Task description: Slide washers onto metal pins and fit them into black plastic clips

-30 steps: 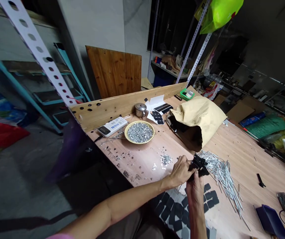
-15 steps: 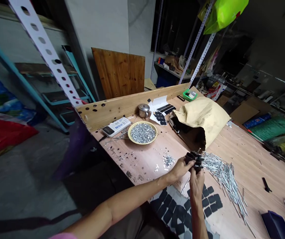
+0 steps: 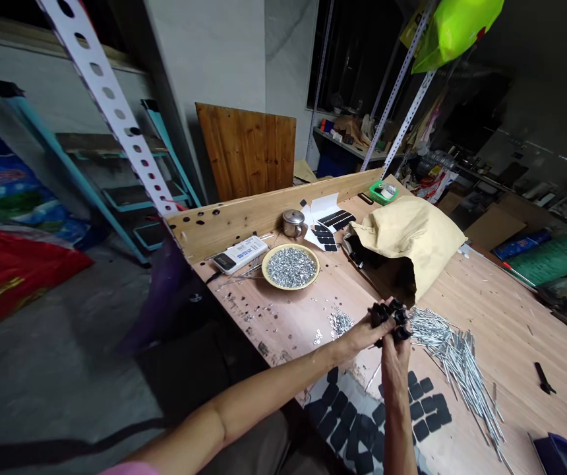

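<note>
Several small black plastic parts (image 3: pixel 396 318) are bunched together between my hands over the table. My left hand (image 3: pixel 366 332) has its fingers wrapped round them from the left. From below and the right, my right hand (image 3: pixel 395 348) grips the same bunch. Their exact kind is too small to make out. Just right of my hands lies a loose heap of thin metal rods (image 3: pixel 461 359). A small pile of metal nuts or washers (image 3: pixel 341 322) lies to the left. Black rounded square pads (image 3: pixel 362 429) are spread near the table's front edge, partly behind my right forearm.
A yellow bowl (image 3: pixel 266 272) full of small metal pieces stands by a white digital device (image 3: pixel 240 255) and a metal cup (image 3: pixel 293 223). An open paper sack (image 3: pixel 412 231) lies behind my hands. A wooden board (image 3: pixel 258 218) edges the table's back. A dark blue bin (image 3: pixel 563 455) sits front right.
The black parts have turned in my hands, so their round ends now face up more. Both hands still hold them. The whole view has shifted slightly.
</note>
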`<state>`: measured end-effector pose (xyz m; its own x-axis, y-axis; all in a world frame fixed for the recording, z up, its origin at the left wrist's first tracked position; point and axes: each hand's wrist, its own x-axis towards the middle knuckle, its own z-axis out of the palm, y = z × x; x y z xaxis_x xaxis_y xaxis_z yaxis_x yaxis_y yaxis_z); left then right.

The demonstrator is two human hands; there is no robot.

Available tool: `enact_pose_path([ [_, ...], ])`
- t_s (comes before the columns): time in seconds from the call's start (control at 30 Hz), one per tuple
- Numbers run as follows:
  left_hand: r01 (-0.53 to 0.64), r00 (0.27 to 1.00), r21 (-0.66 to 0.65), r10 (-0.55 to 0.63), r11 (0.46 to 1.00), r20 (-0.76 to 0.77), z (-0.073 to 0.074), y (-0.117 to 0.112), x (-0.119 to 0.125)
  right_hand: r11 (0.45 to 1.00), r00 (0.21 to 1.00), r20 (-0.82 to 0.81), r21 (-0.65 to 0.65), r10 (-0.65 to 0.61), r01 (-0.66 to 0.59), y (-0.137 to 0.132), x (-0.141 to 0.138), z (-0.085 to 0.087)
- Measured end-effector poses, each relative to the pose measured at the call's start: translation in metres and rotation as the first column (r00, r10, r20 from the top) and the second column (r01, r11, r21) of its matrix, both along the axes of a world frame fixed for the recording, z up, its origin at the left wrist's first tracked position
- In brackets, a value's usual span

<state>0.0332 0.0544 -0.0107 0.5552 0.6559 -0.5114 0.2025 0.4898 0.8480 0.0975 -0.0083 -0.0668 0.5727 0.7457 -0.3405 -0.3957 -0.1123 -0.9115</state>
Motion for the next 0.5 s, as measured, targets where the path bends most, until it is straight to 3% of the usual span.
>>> enact_pose_path([
  [0.07,-0.028,0.999,-0.222,0.035,0.975,0.025,-0.012,0.003,0.0,0.997,0.997,0.027,-0.02,0.072,-0.072,-0.001,0.004,0.005],
  [0.13,-0.022,0.999,-0.333,0.035,0.943,0.034,-0.023,0.008,-0.002,0.988,0.987,0.035,-0.022,0.156,-0.156,-0.003,0.007,0.008],
  [0.23,0.016,1.0,-0.293,-0.016,0.956,0.001,-0.031,0.013,-0.006,0.97,0.97,0.007,-0.025,0.243,-0.242,-0.004,0.007,0.009],
  [0.4,-0.004,0.986,-0.298,-0.046,0.955,-0.16,-0.034,0.012,-0.008,0.988,0.989,-0.092,-0.086,0.119,-0.127,0.001,-0.007,-0.008],
  [0.5,-0.029,0.996,-0.297,0.003,0.955,-0.088,-0.037,0.011,-0.01,0.993,0.997,-0.034,-0.085,0.074,-0.077,0.005,-0.011,-0.029],
])
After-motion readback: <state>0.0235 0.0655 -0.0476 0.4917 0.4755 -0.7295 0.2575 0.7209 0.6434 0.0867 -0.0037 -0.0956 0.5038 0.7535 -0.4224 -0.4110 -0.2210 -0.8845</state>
